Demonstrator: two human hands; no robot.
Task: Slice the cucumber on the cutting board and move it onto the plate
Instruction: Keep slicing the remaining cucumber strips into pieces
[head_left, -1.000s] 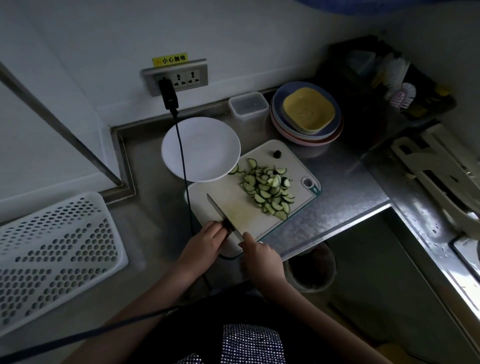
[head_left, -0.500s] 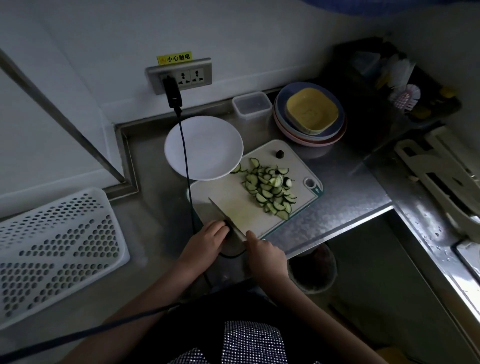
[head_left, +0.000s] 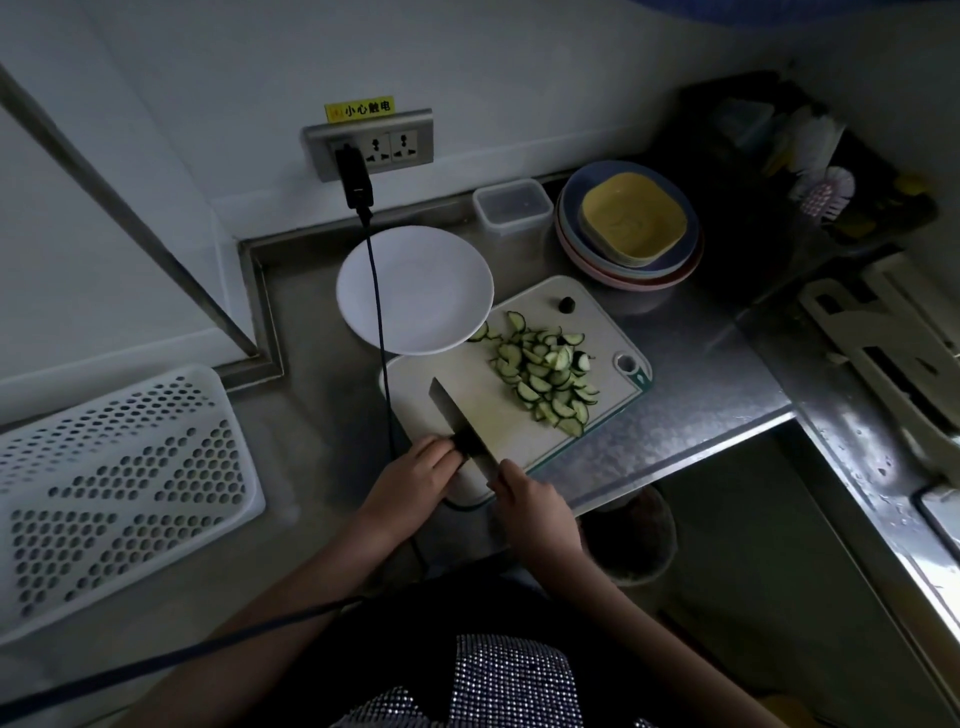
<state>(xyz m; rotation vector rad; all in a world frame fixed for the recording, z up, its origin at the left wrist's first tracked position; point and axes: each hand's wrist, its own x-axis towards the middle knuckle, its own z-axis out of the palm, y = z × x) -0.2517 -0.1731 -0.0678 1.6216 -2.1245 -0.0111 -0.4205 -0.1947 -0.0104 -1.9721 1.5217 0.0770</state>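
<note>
I see the steel surface (head_left: 691, 384) carrying the board (head_left: 467, 400), with the white plate (head_left: 415, 291) overlapping its far-left corner. Cucumber slices (head_left: 545, 374) lie heaped on the board's right half; none are on the plate. My right hand (head_left: 530, 501) is curled around the knife (head_left: 457, 415) handle. My left hand (head_left: 415, 475) touches the blade base with bent fingers; I cannot tell whether it holds anything.

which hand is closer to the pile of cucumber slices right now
Right. The right hand sits at the cutting board's near edge, below the cucumber slices; the left hand is farther off, beyond the knife.
</note>
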